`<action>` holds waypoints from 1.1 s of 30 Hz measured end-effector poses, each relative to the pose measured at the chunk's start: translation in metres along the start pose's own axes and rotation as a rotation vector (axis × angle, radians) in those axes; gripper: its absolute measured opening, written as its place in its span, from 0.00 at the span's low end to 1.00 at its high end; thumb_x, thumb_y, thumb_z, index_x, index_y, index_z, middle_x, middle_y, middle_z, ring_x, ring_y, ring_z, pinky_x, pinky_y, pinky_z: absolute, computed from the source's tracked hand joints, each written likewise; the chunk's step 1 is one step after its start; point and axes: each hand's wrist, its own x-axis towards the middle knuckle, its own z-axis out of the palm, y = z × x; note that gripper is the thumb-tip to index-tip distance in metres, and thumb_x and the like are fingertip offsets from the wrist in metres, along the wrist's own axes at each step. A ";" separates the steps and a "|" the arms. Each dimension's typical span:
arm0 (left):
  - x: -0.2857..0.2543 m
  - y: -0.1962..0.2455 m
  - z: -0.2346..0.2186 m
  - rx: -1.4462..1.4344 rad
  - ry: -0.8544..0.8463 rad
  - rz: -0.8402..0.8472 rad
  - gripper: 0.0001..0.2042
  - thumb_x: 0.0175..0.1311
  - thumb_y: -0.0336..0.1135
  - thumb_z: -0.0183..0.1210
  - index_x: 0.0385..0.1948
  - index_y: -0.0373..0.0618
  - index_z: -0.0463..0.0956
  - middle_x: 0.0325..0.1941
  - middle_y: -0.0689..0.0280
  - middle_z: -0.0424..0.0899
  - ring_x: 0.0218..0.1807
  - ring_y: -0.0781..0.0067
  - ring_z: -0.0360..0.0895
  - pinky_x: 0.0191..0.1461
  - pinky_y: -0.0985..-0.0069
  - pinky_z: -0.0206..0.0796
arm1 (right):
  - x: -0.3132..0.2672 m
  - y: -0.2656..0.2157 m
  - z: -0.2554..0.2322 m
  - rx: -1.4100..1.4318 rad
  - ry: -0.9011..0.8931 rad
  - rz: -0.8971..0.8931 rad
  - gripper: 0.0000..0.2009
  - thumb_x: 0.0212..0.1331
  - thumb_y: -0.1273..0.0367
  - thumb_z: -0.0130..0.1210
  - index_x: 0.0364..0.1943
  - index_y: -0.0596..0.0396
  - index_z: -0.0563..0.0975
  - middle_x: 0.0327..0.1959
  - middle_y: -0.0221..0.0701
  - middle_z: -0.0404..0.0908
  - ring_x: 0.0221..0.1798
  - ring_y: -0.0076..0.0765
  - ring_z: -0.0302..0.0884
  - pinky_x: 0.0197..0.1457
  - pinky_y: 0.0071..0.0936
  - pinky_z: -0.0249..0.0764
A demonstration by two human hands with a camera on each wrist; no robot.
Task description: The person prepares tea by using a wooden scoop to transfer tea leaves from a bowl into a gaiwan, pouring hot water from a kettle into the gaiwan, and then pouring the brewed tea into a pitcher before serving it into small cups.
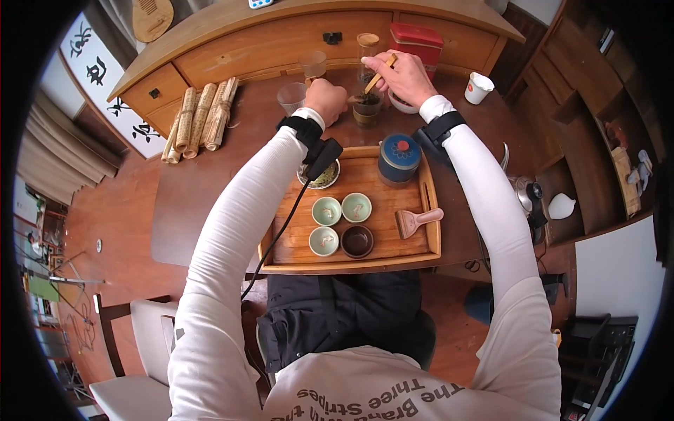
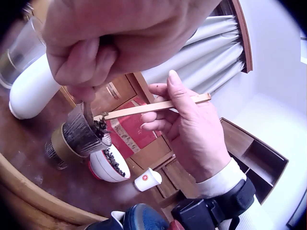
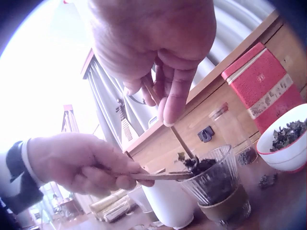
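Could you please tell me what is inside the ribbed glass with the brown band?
Dark leaves show inside the ribbed glass, above its brown band. What lies behind the band is covered and cannot be seen.

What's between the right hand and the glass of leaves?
A thin wooden stick: the right hand holds it, and its tip reaches the dark leaves in the glass. The right wrist view shows this.

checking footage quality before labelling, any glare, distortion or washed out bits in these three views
Head view: strong fisheye bend, the wooden cabinet bowed, corners black; left wrist view: dark corners, the wall at right bright and nearly featureless; right wrist view: upper left burnt out to white, a hazy cast, yet the ribbed glass stays readable.
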 end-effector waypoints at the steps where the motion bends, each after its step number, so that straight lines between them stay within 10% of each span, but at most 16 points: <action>1: -0.002 -0.001 0.000 0.012 0.011 0.018 0.12 0.62 0.33 0.58 0.25 0.34 0.85 0.24 0.56 0.87 0.23 0.64 0.84 0.24 0.68 0.73 | 0.001 -0.002 -0.002 0.001 0.002 -0.012 0.21 0.69 0.53 0.62 0.42 0.62 0.84 0.30 0.31 0.87 0.29 0.22 0.85 0.33 0.21 0.81; 9: -0.012 0.017 0.003 0.105 0.026 0.110 0.09 0.59 0.31 0.61 0.26 0.32 0.81 0.21 0.55 0.81 0.15 0.67 0.74 0.18 0.69 0.62 | 0.008 0.008 -0.012 -0.189 -0.059 -0.072 0.19 0.68 0.55 0.63 0.42 0.62 0.84 0.28 0.32 0.85 0.27 0.23 0.83 0.33 0.23 0.79; 12: -0.018 0.035 0.004 0.366 0.042 0.186 0.13 0.58 0.35 0.62 0.33 0.31 0.84 0.31 0.46 0.87 0.27 0.57 0.85 0.30 0.64 0.75 | 0.005 0.020 -0.007 -0.260 -0.085 -0.167 0.18 0.67 0.56 0.63 0.40 0.61 0.85 0.27 0.34 0.85 0.26 0.26 0.83 0.32 0.26 0.78; 15: -0.025 0.055 0.011 0.722 0.060 0.206 0.20 0.62 0.41 0.63 0.52 0.40 0.84 0.57 0.48 0.85 0.61 0.49 0.82 0.64 0.60 0.75 | 0.004 0.017 -0.005 -0.255 -0.102 -0.082 0.18 0.68 0.57 0.62 0.40 0.62 0.85 0.27 0.36 0.85 0.24 0.28 0.83 0.31 0.28 0.79; 18: -0.021 0.060 0.014 0.806 0.020 0.212 0.19 0.63 0.42 0.63 0.53 0.42 0.84 0.57 0.51 0.86 0.61 0.48 0.83 0.63 0.60 0.75 | 0.006 0.010 -0.007 -0.229 0.013 -0.040 0.19 0.66 0.55 0.62 0.33 0.61 0.85 0.25 0.46 0.84 0.31 0.49 0.86 0.40 0.39 0.79; 26: 0.003 0.050 0.017 0.699 -0.030 0.155 0.20 0.58 0.42 0.67 0.48 0.40 0.86 0.52 0.52 0.88 0.57 0.52 0.86 0.60 0.64 0.77 | 0.005 0.007 -0.007 -0.044 0.012 0.124 0.21 0.68 0.53 0.62 0.39 0.62 0.85 0.26 0.32 0.87 0.26 0.27 0.87 0.35 0.25 0.83; 33: 0.012 0.036 0.012 0.397 -0.095 0.053 0.12 0.57 0.37 0.63 0.29 0.35 0.86 0.27 0.57 0.87 0.30 0.62 0.86 0.34 0.68 0.75 | 0.005 0.008 -0.008 -0.062 -0.077 0.099 0.21 0.68 0.53 0.62 0.42 0.62 0.85 0.28 0.34 0.88 0.28 0.25 0.87 0.35 0.23 0.83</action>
